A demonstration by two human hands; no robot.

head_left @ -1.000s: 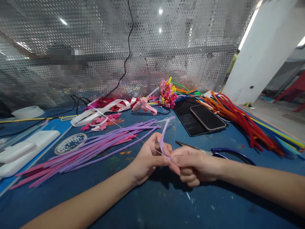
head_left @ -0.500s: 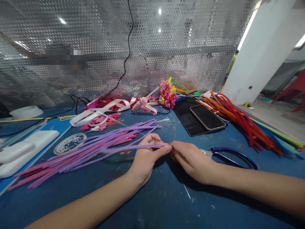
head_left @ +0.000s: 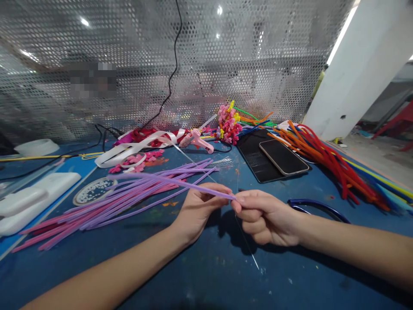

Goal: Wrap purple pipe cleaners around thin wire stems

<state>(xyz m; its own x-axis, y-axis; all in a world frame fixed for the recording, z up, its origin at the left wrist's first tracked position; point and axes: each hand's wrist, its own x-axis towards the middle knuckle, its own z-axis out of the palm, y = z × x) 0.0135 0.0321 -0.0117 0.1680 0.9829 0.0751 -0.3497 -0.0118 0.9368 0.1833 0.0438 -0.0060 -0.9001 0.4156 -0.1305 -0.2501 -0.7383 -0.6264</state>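
A purple pipe cleaner (head_left: pixel 180 183) stretches leftward from between my hands, above the table. My left hand (head_left: pixel 206 204) is closed, its thumb and fingers pinching near the pipe cleaner's right end. At that same end, the thumb and forefinger of my right hand (head_left: pixel 263 215) pinch it too, with the other fingers curled in. The tip itself is hidden by the fingers. Beneath, a pile of purple and pink pipe cleaners (head_left: pixel 129 193) lies to the left, bare wire ends (head_left: pixel 222 162) at its far right. A thin wire (head_left: pixel 250 249) lies on the table below my right hand.
Blue-handled pliers (head_left: pixel 319 207) lie behind my right forearm. Farther back are a phone (head_left: pixel 284 157), a pink glue gun (head_left: pixel 196 140), white ribbon (head_left: pixel 138 148) and fuzzy pink flowers (head_left: pixel 229 122). Red and orange pipe cleaners (head_left: pixel 332 163) spread at right; a white device (head_left: pixel 38 200) sits left.
My right hand has turned, showing its curled fingers, and now pinches the pipe cleaner's end. The pipe cleaner's free left part has swung up and reaches farther left.
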